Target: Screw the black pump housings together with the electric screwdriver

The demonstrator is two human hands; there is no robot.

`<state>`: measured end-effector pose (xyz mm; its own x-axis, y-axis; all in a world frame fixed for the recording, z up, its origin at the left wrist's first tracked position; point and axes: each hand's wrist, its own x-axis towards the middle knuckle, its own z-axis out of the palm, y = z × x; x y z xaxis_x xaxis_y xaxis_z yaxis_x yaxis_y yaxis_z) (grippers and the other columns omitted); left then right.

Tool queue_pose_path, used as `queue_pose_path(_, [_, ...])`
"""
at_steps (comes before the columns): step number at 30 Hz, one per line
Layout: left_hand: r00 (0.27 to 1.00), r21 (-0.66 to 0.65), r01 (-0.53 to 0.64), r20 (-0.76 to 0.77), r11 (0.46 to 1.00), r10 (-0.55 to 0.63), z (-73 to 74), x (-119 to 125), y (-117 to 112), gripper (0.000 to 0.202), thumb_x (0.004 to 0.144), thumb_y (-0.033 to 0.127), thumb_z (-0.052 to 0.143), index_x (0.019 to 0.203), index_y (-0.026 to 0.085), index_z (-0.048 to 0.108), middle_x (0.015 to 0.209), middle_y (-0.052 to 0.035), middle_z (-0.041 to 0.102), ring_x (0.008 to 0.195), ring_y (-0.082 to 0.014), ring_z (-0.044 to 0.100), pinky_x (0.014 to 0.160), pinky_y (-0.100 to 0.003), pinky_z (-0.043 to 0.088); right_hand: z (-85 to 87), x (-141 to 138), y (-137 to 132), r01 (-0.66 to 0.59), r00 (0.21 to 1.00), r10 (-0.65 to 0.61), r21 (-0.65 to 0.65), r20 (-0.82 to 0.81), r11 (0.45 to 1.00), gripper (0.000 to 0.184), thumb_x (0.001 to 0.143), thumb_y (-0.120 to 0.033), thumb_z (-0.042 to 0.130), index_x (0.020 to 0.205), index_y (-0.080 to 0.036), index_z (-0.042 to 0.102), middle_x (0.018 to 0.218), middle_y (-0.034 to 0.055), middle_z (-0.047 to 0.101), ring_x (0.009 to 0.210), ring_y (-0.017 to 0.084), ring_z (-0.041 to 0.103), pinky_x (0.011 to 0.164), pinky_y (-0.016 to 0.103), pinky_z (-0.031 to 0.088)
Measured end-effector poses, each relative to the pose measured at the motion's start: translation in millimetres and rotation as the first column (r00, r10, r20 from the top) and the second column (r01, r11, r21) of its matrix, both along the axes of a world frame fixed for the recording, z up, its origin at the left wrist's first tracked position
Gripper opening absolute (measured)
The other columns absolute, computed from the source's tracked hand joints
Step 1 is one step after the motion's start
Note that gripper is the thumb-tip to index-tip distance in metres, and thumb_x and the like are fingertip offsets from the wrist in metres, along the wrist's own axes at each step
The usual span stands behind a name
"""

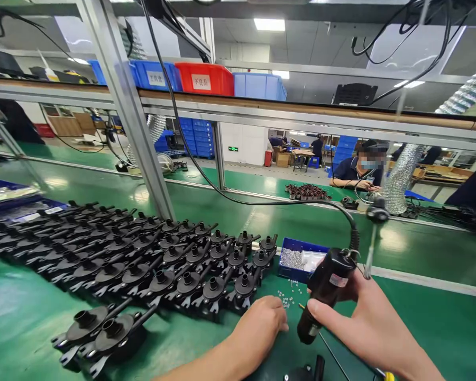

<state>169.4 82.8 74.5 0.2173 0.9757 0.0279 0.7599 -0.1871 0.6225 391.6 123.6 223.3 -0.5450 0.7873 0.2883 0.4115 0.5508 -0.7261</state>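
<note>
My right hand [371, 317] is wrapped round a black corded electric screwdriver [325, 291], its lower end tilted down over the green bench. To its left, my left hand [259, 328] rests low by the bench with curled fingers; whatever its fingertips pinch, if anything, is hidden. Several small shiny nuts or washers [287, 301] lie scattered just beyond those fingers. Behind them stands a blue parts box [297, 272] with small metal pieces and a white packet. A black plastic part [307, 370] shows partly at the bottom edge, below the screwdriver.
Rows of black plastic assemblies [182, 286] cover the left bench, with two nearer ones [113, 333] apart. The screwdriver's cable [230, 200] hangs from above. A metal post [127, 106] and a shelf with bins [204, 79] stand ahead. A co-worker [359, 172] sits across.
</note>
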Motion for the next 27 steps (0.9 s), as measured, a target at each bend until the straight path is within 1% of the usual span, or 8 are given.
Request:
queue_pose_path(4, [0.998, -0.065, 0.043, 0.050, 0.997, -0.039, 3.9, -5.3, -21.2, 0.022, 0.101, 0.016, 0.060, 0.092, 0.022, 0.080, 0.098, -0.0068, 0.080, 0.095, -0.0225, 0.073, 0.086, -0.029, 0.051, 0.2, 5.0, -7.9, -0.005, 0.999, 0.004, 0.020, 0.036, 1.000, 0.021, 0.095, -0.039, 0.075, 0.110, -0.025, 0.073, 0.101, 0.0044, 0.080, 0.089, 0.027, 0.076, 0.077, 0.038, 0.065])
queue_pose_path(9, [0.990, -0.254, -0.065, 0.106, 0.965, 0.094, 11.0, -5.8, -26.1, 0.011, 0.087, 0.016, 0.078, 0.083, 0.023, 0.084, 0.093, -0.0033, 0.084, 0.094, -0.0219, 0.076, 0.085, -0.027, 0.049, 4.0, -3.1, -12.5, -0.009, 0.995, 0.021, -0.117, 0.100, 0.993, 0.018, 0.085, -0.033, 0.077, 0.101, -0.025, 0.073, 0.098, 0.0043, 0.080, 0.086, 0.027, 0.075, 0.074, 0.037, 0.065])
queue_pose_path(11, [0.987, -0.293, -0.080, 0.113, 0.953, 0.118, 11.7, -5.3, -25.6, 0.008, 0.083, 0.017, 0.083, 0.079, 0.024, 0.085, 0.091, -0.0017, 0.084, 0.092, -0.0218, 0.076, 0.083, -0.027, 0.049, 8.4, -3.3, -12.8, -0.030, 0.986, 0.048, -0.119, 0.157, 0.992, 0.014, 0.083, -0.029, 0.075, 0.097, -0.025, 0.072, 0.095, 0.0035, 0.079, 0.083, 0.026, 0.074, 0.072, 0.036, 0.064])
queue_pose_path(14, [0.981, -0.273, -0.060, 0.161, 0.960, 0.107, 8.4, -4.3, -27.2, 0.012, 0.086, 0.016, 0.079, 0.085, 0.025, 0.087, 0.092, -0.0009, 0.084, 0.092, -0.0210, 0.075, 0.083, -0.026, 0.050, 11.9, 2.9, -13.7, -0.039, 0.979, 0.046, -0.040, 0.197, 0.998, 0.012, 0.082, -0.027, 0.076, 0.093, -0.026, 0.073, 0.091, 0.0034, 0.078, 0.078, 0.025, 0.072, 0.069, 0.035, 0.063])
queue_pose_path(17, [0.971, -0.223, -0.034, 0.224, 0.974, 0.085, 3.5, -2.7, -30.2, 0.017, 0.091, 0.014, 0.074, 0.090, 0.025, 0.087, 0.094, -0.0012, 0.085, 0.093, -0.0203, 0.076, 0.085, -0.025, 0.051, 12.2, 9.6, -17.4, 0.017, 0.991, -0.020, 0.029, 0.130, 0.999, 0.015, 0.084, -0.033, 0.079, 0.097, -0.027, 0.075, 0.089, 0.0044, 0.078, 0.075, 0.026, 0.072, 0.065, 0.036, 0.064])
queue_pose_path(20, [0.969, -0.259, -0.048, 0.223, 0.965, 0.108, 2.9, -0.8, -31.5, 0.015, 0.086, 0.012, 0.079, 0.085, 0.025, 0.087, 0.091, -0.0005, 0.085, 0.092, -0.0204, 0.076, 0.085, -0.025, 0.050, 15.0, 10.1, -21.6, 0.023, 0.999, -0.024, 0.009, 0.047, 1.000, 0.015, 0.087, -0.037, 0.079, 0.098, -0.028, 0.077, 0.088, 0.0038, 0.078, 0.074, 0.027, 0.073, 0.064, 0.036, 0.067])
queue_pose_path(23, [0.975, -0.297, -0.069, 0.180, 0.952, 0.127, 7.2, 0.9, -31.3, 0.013, 0.085, 0.012, 0.081, 0.082, 0.024, 0.087, 0.089, -0.0009, 0.085, 0.091, -0.0203, 0.076, 0.083, -0.025, 0.048, 18.9, 6.7, -23.9, -0.006, 0.999, 0.008, -0.041, 0.033, 0.999, 0.011, 0.086, -0.034, 0.079, 0.096, -0.029, 0.077, 0.090, 0.0033, 0.079, 0.078, 0.027, 0.076, 0.064, 0.035, 0.068])
queue_pose_path(27, [0.971, -0.275, -0.078, 0.197, 0.958, 0.136, 10.5, 4.3, -34.5, 0.009, 0.088, 0.016, 0.080, 0.082, 0.023, 0.082, 0.088, 0.0004, 0.082, 0.088, -0.0189, 0.072, 0.081, -0.025, 0.045, 18.6, 4.0, -25.0, 0.014, 1.000, -0.014, -0.037, 0.024, 0.999, 0.023, 0.080, -0.034, 0.083, 0.102, -0.028, 0.081, 0.090, 0.0045, 0.082, 0.075, 0.028, 0.077, 0.065, 0.038, 0.070])
